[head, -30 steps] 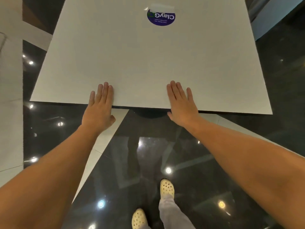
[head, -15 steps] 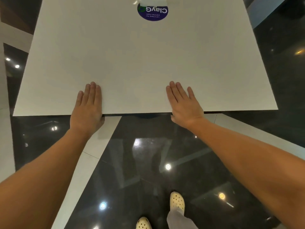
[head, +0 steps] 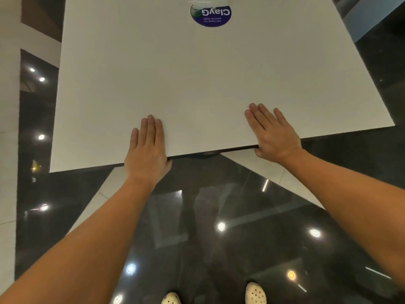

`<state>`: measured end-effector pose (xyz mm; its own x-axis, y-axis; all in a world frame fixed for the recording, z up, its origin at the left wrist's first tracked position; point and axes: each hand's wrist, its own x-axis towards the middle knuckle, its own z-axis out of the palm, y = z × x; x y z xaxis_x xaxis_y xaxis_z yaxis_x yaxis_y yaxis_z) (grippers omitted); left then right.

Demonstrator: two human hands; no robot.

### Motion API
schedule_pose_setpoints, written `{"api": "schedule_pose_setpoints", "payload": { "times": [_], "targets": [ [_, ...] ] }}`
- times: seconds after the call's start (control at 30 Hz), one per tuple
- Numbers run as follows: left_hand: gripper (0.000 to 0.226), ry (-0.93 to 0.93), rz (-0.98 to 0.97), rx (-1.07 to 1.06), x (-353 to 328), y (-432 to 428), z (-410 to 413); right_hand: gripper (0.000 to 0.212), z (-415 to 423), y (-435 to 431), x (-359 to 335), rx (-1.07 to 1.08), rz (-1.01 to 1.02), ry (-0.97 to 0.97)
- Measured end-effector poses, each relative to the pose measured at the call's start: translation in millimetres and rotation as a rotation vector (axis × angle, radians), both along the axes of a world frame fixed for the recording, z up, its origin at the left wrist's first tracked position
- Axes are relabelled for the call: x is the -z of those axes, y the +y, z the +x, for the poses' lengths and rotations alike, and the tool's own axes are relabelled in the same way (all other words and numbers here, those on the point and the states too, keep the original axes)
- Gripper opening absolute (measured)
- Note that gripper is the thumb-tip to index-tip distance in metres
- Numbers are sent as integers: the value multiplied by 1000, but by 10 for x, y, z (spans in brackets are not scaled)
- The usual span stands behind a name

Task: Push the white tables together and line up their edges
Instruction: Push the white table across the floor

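Note:
One white table [head: 197,84] fills the upper half of the view, with a round purple sticker [head: 210,16] near its far edge. Its near edge runs slanted, lower at the left and higher at the right. My left hand [head: 147,150] lies flat on the top at the near edge, fingers together, thumb hooked under the edge. My right hand [head: 274,133] holds the same edge further right, fingers on top and thumb below. No second table is clearly in view.
The floor [head: 219,238] is glossy dark tile with pale strips and reflected ceiling lights. My two feet in pale clogs [head: 255,292] stand at the bottom. A pale band [head: 8,106] runs down the left side, and a bluish panel [head: 372,14] sits top right.
The table's near edge has swung: it sloped down to the right, then lay level, and now rises to the right. Both hands stayed on the edge. My feet have shifted.

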<state>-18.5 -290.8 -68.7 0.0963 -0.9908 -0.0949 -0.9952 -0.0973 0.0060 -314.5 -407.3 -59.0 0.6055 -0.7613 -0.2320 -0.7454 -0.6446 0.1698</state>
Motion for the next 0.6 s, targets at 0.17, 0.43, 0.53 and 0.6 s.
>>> {"api": "schedule_pose_setpoints", "payload": {
  "times": [0.17, 0.43, 0.53, 0.6],
  "targets": [
    [103, -10, -12, -80, 41, -83, -325, 97, -258, -217, 23, -55, 6, -15],
    [102, -37, -14, -146, 53, -185, -597, 94, -480, -450, 37, -115, -8, -42],
    [101, -29, -84, -142, 104, -237, -651, 96, -530, -530, 46, -136, -30, -38],
    [100, -31, -122, -136, 133, -311, -699, 96, -562, -632, 48, -163, -42, -71]
  ]
}}
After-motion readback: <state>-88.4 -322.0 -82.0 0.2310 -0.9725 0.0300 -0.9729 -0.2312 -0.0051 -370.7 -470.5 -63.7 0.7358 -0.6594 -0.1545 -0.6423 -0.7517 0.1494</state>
